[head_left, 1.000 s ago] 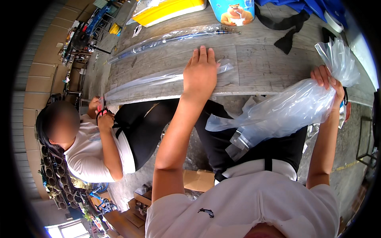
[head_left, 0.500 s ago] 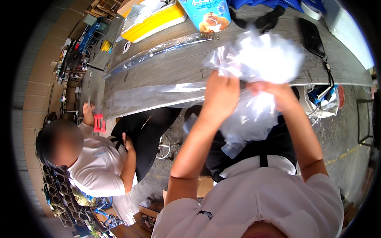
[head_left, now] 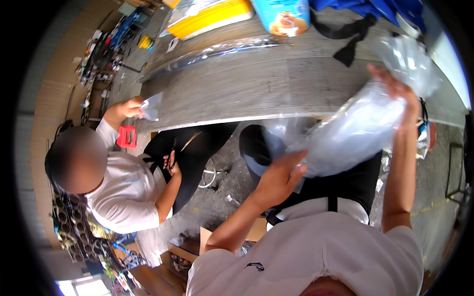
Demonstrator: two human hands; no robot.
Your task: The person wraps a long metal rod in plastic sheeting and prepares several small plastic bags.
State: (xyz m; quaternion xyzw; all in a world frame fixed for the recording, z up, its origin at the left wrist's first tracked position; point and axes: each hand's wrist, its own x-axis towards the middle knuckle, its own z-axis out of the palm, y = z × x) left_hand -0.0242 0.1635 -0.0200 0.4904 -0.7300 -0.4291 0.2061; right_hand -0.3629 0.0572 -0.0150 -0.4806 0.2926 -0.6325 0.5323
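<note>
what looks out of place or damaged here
A pale scrap lies loose on the floor, like stray litter, and a black strap sprawls untidily on the table. Nothing looks spilled; blur hides whether the plastic bundle is damaged.

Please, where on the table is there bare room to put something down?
The widest bare patch of the table lies between the wrapped rod and the near edge, left of the plastic bundle in the right hand. The far side is crowded: yellow box, blue container, black strap.
</note>
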